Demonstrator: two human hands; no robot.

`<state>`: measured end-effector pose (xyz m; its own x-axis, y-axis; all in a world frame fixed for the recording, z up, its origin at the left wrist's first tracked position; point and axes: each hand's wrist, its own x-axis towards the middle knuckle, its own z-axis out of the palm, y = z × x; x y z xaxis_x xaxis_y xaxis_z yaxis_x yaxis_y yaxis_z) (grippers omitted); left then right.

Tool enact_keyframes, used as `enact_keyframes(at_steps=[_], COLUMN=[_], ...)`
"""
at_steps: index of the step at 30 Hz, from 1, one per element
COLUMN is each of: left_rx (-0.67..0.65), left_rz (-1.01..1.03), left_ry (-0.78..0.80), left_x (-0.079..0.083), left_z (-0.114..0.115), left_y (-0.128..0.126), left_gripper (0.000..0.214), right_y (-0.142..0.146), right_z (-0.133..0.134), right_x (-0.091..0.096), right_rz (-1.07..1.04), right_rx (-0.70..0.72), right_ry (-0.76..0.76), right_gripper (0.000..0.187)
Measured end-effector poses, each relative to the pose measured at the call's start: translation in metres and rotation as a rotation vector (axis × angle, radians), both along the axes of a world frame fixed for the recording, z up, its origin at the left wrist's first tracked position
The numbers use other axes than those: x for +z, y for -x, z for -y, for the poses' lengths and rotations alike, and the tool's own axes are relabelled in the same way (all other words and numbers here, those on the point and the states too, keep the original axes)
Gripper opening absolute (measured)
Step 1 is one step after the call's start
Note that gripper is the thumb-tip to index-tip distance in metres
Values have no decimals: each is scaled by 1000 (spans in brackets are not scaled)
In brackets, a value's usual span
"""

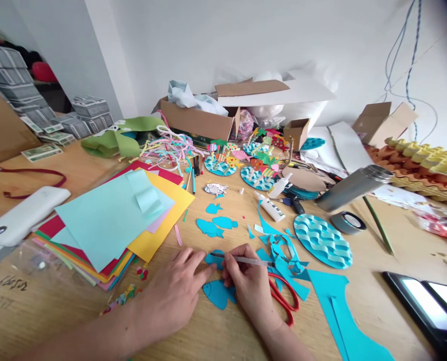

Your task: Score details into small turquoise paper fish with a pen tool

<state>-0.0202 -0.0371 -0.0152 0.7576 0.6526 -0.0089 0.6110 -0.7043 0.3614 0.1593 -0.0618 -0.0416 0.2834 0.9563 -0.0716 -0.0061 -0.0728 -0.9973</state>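
My right hand (248, 281) pinches a thin clear pen (246, 259), its tip resting on a small blue paper fish cut-out (214, 258). My left hand (172, 291) lies flat on the wooden table (76, 311), fingertips pressing that same cut-out. A larger blue paper fish (217, 295) lies between the two hands. Red-handled scissors (283, 298) lie just right of my right wrist, on blue paper scraps (283, 250).
A stack of coloured paper sheets (114, 220) lies to the left. More blue fish (217, 225), a glue bottle (270, 206), a wavy blue disc (323, 240), a tape roll (347, 222), a metal flask (353, 188), a tablet (430, 301) and cardboard boxes (196, 120) crowd the table.
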Motion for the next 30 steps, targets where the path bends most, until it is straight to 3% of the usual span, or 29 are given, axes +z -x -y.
enact_keyframes(at_steps=[20, 30], left_rx=[1, -8], left_rz=[9, 108], left_ry=[-34, -80], left_x=[-3, -3], left_z=[-1, -7], left_y=[2, 4], left_gripper=[54, 49], right_y=[-2, -1], right_z=[0, 0], right_x=[-4, -3], right_rz=[30, 24], right_rx=[56, 52], right_ry=[18, 31], right_gripper=[40, 42])
